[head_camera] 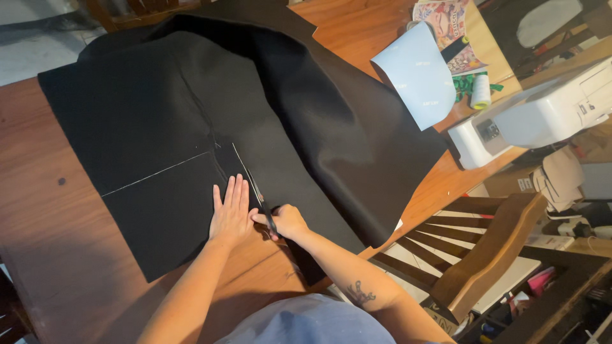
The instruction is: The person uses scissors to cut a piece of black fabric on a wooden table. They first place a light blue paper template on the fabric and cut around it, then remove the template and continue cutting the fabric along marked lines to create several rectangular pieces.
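A reddish-brown wooden table [51, 210] fills the head view, with a slatted wooden chair [484, 248] pushed against its near right edge. Spread over most of the table lies a large piece of black fabric [306, 121], thick and matte like felt or wool, its right part folded over itself in a soft ridge. Thin white chalk lines [156, 173] cross its lower left section, one running sideways and another slanting down toward the hands. The left hand [231, 213] lies flat on the cloth, fingers together and stretched out, pressing it down just beside the slanting line. The right hand [288, 220] is clamped around the handles of scissors [261, 204], whose blades lie along that line. Farther right sit a white sewing machine [542, 111], a pale blue sheet [417, 73] and a spool of white thread [481, 91].
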